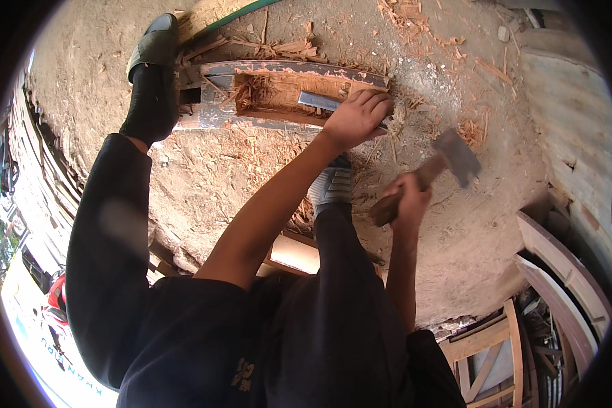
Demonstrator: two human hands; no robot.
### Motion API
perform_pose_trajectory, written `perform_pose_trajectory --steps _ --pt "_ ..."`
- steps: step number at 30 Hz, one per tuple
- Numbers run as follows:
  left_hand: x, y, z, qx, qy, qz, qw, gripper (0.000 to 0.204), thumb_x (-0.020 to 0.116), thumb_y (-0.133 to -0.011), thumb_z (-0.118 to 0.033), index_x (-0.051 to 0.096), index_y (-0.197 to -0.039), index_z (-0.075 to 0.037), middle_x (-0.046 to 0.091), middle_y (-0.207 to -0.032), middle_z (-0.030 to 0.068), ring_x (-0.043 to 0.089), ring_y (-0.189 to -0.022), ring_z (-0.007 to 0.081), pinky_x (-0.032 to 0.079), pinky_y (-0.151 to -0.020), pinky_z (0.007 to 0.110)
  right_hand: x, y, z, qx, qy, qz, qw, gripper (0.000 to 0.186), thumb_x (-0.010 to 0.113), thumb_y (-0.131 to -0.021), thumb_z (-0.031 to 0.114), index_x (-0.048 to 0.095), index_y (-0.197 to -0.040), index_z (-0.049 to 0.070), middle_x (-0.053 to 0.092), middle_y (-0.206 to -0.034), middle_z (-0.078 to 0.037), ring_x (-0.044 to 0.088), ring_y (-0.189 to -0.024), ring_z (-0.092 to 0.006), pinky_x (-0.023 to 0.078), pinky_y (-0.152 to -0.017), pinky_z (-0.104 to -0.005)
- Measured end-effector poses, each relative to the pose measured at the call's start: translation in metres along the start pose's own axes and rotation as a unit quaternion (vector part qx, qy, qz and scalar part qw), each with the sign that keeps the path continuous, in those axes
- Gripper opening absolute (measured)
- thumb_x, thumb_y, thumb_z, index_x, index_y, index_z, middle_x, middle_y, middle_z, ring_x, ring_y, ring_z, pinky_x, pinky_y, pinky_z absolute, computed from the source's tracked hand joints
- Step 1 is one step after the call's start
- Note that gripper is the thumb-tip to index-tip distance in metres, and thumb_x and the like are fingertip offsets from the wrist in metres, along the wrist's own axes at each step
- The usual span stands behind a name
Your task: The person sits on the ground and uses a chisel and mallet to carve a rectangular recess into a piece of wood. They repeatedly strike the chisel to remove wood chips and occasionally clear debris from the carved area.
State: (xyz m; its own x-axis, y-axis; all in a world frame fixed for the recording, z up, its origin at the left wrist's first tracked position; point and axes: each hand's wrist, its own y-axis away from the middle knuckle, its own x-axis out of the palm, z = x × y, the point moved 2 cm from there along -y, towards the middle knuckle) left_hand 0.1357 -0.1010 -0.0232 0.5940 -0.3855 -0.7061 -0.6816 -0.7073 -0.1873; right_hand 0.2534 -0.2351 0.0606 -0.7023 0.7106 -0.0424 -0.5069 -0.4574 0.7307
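A hollowed wooden block point(215, 102) with worn grey paint lies on the ground, its long recess full of wood shavings point(251, 92). My left hand point(360, 117) is closed around a chisel point(317, 100) at the block's right end. The chisel's flat metal blade points left over the recess, and its handle is mostly hidden by my fingers. To the right and nearer, my right hand point(410, 202) grips the wooden handle of a hammer point(457, 158). Its broad grey head is raised, slightly blurred, and apart from the chisel.
My left foot in a sandal point(153, 51) is at the block's left end; my right foot point(333, 185) is in front of it. Wood chips point(472, 132) litter the dirt floor. Curved wooden pieces point(564, 272) and a corrugated metal sheet point(571, 115) stand at right.
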Motion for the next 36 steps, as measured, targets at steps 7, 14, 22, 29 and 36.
perform_pose_trajectory --steps 7,14,22,29,36 --pt "-0.003 0.002 0.003 -0.014 0.004 0.013 1.0 0.075 0.081 -0.058 -0.027 0.047 -0.121 -0.006 0.052 -0.123 0.01 0.047 -0.119 0.0281 0.038 -0.101 0.04 -0.022 0.004 0.006 0.059 0.107 0.098 0.988 0.011 0.056 -0.082 0.005 0.047 -0.088 0.002 0.048 -0.064 -0.005 0.049 -0.048 -0.0135 0.044 -0.046 -0.0304" --pt "-0.007 0.001 0.002 -0.011 0.005 0.022 1.0 0.079 0.083 -0.058 -0.036 0.047 -0.119 -0.003 0.052 -0.122 0.0106 0.047 -0.117 0.0291 0.037 -0.101 0.041 -0.034 -0.02 0.016 -0.074 -0.122 -0.068 0.987 0.009 0.055 -0.083 0.005 0.046 -0.086 0.003 0.048 -0.063 -0.005 0.048 -0.048 -0.0138 0.044 -0.048 -0.0302" --pt "-0.01 0.004 0.005 -0.012 -0.014 0.029 0.999 0.076 0.083 -0.056 -0.032 0.048 -0.117 -0.004 0.053 -0.118 0.0095 0.048 -0.114 0.0297 0.036 -0.101 0.041 -0.023 -0.005 -0.017 0.023 0.184 0.11 0.977 0.015 0.057 -0.079 0.001 0.046 -0.088 0.002 0.051 -0.062 -0.006 0.05 -0.046 -0.0134 0.045 -0.043 -0.0299" --pt "-0.01 0.005 0.006 -0.007 -0.038 0.048 0.998 0.079 0.077 -0.062 -0.048 0.049 -0.118 0.0 0.055 -0.116 0.0115 0.047 -0.115 0.0277 0.033 -0.104 0.04 -0.063 -0.032 0.034 -0.112 -0.162 -0.076 0.977 0.009 0.056 -0.078 0.009 0.048 -0.077 0.005 0.047 -0.062 -0.003 0.044 -0.049 -0.0119 0.042 -0.046 -0.0272" --pt "-0.013 0.006 0.013 0.006 -0.031 0.058 0.998 0.084 0.075 -0.062 -0.054 0.048 -0.12 0.001 0.053 -0.119 0.0121 0.046 -0.117 0.029 0.032 -0.106 0.041 -0.003 -0.002 -0.041 0.012 0.147 0.104 0.983 0.013 0.056 -0.077 0.0 0.047 -0.087 0.001 0.052 -0.063 -0.006 0.051 -0.048 -0.0134 0.042 -0.046 -0.0271"
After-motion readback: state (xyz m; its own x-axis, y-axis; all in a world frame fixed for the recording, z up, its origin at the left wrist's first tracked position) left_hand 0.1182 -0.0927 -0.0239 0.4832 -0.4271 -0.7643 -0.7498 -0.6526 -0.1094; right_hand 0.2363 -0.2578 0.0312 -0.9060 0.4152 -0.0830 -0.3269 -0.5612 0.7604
